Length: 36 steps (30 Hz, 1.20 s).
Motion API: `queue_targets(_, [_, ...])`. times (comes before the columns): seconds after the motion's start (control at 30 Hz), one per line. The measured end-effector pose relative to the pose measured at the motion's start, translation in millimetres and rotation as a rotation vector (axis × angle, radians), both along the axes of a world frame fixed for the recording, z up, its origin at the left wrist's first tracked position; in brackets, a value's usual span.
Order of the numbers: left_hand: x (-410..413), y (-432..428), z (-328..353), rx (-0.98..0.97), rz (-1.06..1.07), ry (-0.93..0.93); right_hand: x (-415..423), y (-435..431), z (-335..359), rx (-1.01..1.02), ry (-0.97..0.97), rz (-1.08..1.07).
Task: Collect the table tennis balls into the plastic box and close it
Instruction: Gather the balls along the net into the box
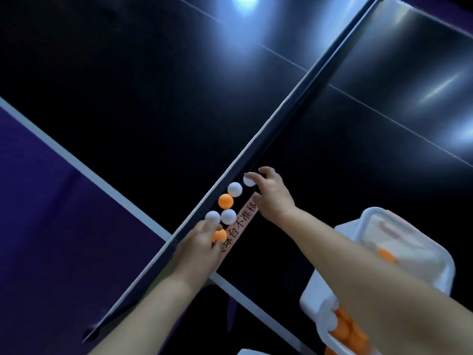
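On the dark counter, six table tennis balls lie in a row along the net, beside a pink paper strip with printed characters. The left hand has its fingers curled around the nearest orange ball, and the right hand holds the farthest white ball between bent fingers and thumb. The plastic box stands open at the lower right, with orange and white balls already inside.

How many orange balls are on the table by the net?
2. Middle orange ball among white ones; near orange ball in the left hand. More may be hidden.
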State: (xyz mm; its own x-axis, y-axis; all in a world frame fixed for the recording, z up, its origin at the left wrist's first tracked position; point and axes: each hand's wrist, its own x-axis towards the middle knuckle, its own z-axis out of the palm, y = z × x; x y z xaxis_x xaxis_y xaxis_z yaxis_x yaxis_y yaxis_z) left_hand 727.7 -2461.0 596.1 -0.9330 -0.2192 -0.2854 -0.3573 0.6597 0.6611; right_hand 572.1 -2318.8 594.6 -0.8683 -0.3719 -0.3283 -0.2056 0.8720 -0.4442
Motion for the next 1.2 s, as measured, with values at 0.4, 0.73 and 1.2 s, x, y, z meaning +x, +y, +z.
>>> queue_targets(0.4, [10,10,-39,-0.259,-0.177,0.087,-24,1,-30,0.392,-0.049,0.063])
queue_targets(0.73, [13,22,-53,-0.348,-0.095,0.098,-4,-17,-27,0.238,0.183,0.372])
queue_targets(1.2, [16,30,-55,-0.509,-0.179,0.092,10,16,-6,0.353,0.077,0.17])
